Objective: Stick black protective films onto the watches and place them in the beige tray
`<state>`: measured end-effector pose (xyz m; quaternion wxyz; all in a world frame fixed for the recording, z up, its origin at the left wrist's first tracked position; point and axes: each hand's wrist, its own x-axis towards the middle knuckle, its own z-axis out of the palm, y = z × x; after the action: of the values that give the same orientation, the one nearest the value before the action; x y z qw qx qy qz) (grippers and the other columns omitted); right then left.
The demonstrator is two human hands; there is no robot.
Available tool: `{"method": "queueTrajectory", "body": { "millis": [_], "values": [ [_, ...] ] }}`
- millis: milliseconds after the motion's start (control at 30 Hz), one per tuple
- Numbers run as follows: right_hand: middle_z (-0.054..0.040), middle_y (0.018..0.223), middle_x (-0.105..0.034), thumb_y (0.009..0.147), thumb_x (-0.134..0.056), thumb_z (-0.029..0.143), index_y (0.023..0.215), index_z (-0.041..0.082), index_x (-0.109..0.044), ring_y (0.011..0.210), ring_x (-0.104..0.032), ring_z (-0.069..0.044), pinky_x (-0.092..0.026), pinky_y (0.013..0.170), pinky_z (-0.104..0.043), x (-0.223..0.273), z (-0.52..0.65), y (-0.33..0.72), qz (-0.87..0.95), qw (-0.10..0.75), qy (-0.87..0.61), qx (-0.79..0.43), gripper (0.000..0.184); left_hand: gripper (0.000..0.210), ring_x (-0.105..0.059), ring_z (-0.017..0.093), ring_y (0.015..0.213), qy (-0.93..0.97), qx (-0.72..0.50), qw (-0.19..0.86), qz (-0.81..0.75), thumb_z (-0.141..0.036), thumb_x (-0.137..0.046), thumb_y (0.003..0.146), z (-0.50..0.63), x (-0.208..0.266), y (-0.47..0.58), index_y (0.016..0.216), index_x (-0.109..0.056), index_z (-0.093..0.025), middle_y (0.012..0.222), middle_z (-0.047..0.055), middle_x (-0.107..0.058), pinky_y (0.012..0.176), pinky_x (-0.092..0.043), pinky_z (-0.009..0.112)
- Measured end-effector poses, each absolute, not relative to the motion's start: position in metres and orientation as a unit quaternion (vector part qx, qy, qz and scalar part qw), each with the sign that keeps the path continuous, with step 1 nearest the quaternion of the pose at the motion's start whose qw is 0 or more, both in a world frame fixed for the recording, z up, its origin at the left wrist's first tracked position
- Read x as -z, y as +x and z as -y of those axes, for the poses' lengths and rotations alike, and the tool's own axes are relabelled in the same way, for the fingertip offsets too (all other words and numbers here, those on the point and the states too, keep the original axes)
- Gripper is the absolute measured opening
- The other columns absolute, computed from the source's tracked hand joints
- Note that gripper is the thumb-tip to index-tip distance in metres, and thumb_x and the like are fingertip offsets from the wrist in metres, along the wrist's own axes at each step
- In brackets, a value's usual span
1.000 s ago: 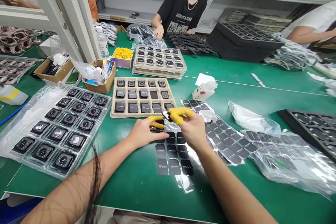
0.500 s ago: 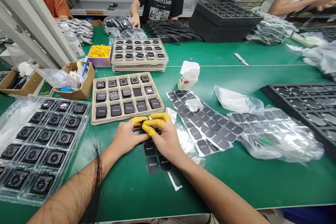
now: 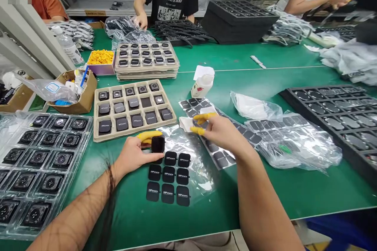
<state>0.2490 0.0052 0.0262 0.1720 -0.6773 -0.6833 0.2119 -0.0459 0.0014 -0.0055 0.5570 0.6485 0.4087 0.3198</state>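
My left hand [image 3: 137,151], with yellow finger cots, grips a black square smartwatch body [image 3: 158,144] by its edges, its dark glossy face toward me. Under and beside it lies a clear film sheet [image 3: 200,176] bearing rows of black square HiFuture stickers [image 3: 169,174]. My right hand [image 3: 216,128], also in yellow cots, hovers with thumb and fingers apart by a crumpled white cloth or tissue [image 3: 186,124]; whether it touches this I cannot tell. More dark sticker sheets [image 3: 221,158] lie beneath the right hand. Beyond the left hand is a beige tray [image 3: 134,132] of watch bodies.
Left stands a clear plastic tray [image 3: 63,176] of watch bodies. Behind are stacked trays [image 3: 147,73], a box of yellow finger cots [image 3: 101,58] and a cardboard box [image 3: 84,100]. A white carton [image 3: 202,86], plastic bags [image 3: 297,145] and a black tray [image 3: 338,125] lie right. Co-workers sit opposite.
My right hand has left the watch body and moved right, opening its fingers near the white cloth. My left hand keeps the watch body, now uncovered. The view has shifted slightly right.
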Motion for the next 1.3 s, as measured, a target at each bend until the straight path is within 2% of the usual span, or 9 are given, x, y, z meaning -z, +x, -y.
{"method": "queueTrajectory", "body": {
  "millis": [100,200,367,567,667,867,1033,1200,1300],
  "values": [
    [-0.0052,0.073,-0.070,0.088,-0.066,0.038,0.102,0.021,-0.076,0.071,-0.064,-0.024,-0.041,0.060,-0.034,-0.011,-0.014,0.237,0.669,0.201,-0.703,-0.138,0.025,0.060,-0.076,0.027,0.104,0.646,-0.324,0.561,-0.404,-0.032,-0.090,0.067,0.000,0.005,-0.044,0.123,-0.072,-0.019,0.110,0.006,-0.080,0.102,-0.061,0.041],
    [-0.0017,0.059,-0.063,0.086,-0.067,0.032,0.090,0.021,-0.078,0.061,-0.058,-0.021,-0.041,0.059,-0.034,-0.007,-0.016,0.235,0.659,0.248,-0.697,-0.135,0.016,0.063,-0.077,0.026,0.102,0.643,-0.326,0.562,-0.405,-0.032,-0.089,0.067,0.001,0.004,-0.043,0.126,-0.071,-0.020,0.108,0.006,-0.080,0.101,-0.061,0.040],
    [-0.0023,0.079,-0.071,0.088,-0.071,0.040,0.105,0.023,-0.074,0.060,-0.057,-0.015,-0.047,0.057,-0.031,-0.024,0.006,0.208,0.719,0.381,-0.545,-0.205,0.025,0.059,-0.077,0.026,0.099,0.644,-0.331,0.547,-0.421,-0.030,-0.090,0.065,0.001,0.006,-0.043,0.120,-0.073,-0.019,0.107,0.006,-0.080,0.098,-0.062,0.039],
    [-0.0075,0.095,-0.068,0.093,-0.068,0.029,0.097,0.024,-0.075,0.084,-0.066,-0.020,-0.055,0.071,-0.034,-0.013,0.021,0.155,0.812,0.383,-0.423,-0.125,0.010,0.057,-0.076,0.026,0.105,0.630,-0.347,0.560,-0.411,-0.022,-0.085,0.067,0.000,0.007,-0.042,0.122,-0.072,-0.018,0.114,0.006,-0.079,0.100,-0.061,0.037],
    [-0.0046,0.095,-0.071,0.092,-0.070,0.026,0.098,0.026,-0.074,0.086,-0.068,-0.018,-0.056,0.074,-0.032,-0.004,0.016,0.155,0.812,0.400,-0.397,-0.148,0.007,0.058,-0.076,0.026,0.104,0.627,-0.344,0.560,-0.418,-0.018,-0.086,0.064,0.000,0.007,-0.041,0.120,-0.073,-0.019,0.111,0.005,-0.079,0.100,-0.061,0.037],
    [-0.0054,0.089,-0.075,0.095,-0.064,0.029,0.096,0.025,-0.073,0.086,-0.069,-0.022,-0.054,0.081,-0.039,-0.007,0.009,0.163,0.745,0.407,-0.520,-0.090,0.009,0.055,-0.075,0.028,0.106,0.576,-0.381,0.565,-0.451,-0.029,-0.090,0.065,0.000,0.011,-0.039,0.117,-0.074,-0.017,0.113,0.007,-0.079,0.103,-0.060,0.042],
    [-0.0055,0.088,-0.074,0.095,-0.064,0.036,0.094,0.027,-0.074,0.083,-0.068,-0.021,-0.054,0.075,-0.035,-0.008,0.015,0.150,0.766,0.390,-0.492,-0.135,0.013,0.054,-0.075,0.028,0.107,0.603,-0.373,0.559,-0.430,-0.024,-0.088,0.066,0.000,0.011,-0.040,0.118,-0.074,-0.019,0.115,0.006,-0.078,0.103,-0.060,0.042],
    [-0.0138,0.098,-0.073,0.097,-0.057,0.033,0.099,0.021,-0.075,0.108,-0.063,-0.033,-0.050,0.089,-0.050,-0.006,0.001,0.175,0.704,0.304,-0.642,0.002,0.022,0.056,-0.076,0.027,0.102,0.606,-0.373,0.537,-0.454,-0.034,-0.090,0.066,0.002,0.009,-0.040,0.116,-0.074,-0.017,0.111,0.007,-0.079,0.100,-0.062,0.042],
    [-0.0181,0.119,-0.069,0.096,-0.057,0.030,0.116,0.017,-0.070,0.121,-0.057,-0.037,-0.043,0.100,-0.059,-0.014,0.002,0.188,0.720,0.316,-0.618,0.005,0.026,0.050,-0.077,0.027,0.100,0.686,-0.363,0.441,-0.451,-0.037,-0.089,0.068,0.005,0.008,-0.042,0.114,-0.075,-0.019,0.110,0.007,-0.080,0.096,-0.063,0.039]
  ]
}}
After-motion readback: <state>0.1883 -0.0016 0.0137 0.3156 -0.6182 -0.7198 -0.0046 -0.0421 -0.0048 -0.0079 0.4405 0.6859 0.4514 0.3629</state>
